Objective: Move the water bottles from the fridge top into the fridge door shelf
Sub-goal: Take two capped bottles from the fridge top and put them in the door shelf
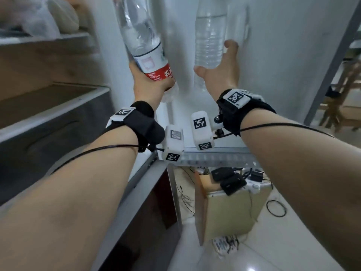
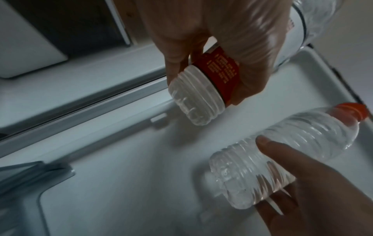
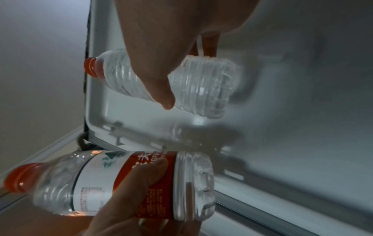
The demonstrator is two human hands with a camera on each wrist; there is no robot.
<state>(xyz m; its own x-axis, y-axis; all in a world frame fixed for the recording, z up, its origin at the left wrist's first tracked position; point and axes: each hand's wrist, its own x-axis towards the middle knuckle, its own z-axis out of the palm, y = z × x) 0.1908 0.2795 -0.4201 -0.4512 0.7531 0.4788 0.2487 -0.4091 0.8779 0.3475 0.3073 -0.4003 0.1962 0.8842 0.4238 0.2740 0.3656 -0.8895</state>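
My left hand [image 1: 152, 79] grips a water bottle with a red and white label [image 1: 144, 42] low on its body, tilted with its red cap away from me. The left wrist view shows its ribbed base [image 2: 197, 99], and the right wrist view shows its label [image 3: 113, 180]. My right hand [image 1: 214, 57] holds a plain clear bottle [image 1: 210, 36] near its base, thumb on one side and fingers behind. Its orange-red cap [image 2: 351, 110] points away. Both bottles are in the air in front of the white inner face of the open fridge door [image 1: 283, 55].
The fridge compartment lies to the left, with bagged food [image 1: 39, 18] on an upper shelf and a grey drawer [image 1: 48, 124] below. The door's lower edge [image 1: 214, 153] runs under my wrists. On the floor stands a cardboard box [image 1: 230, 212] carrying black devices and cables.
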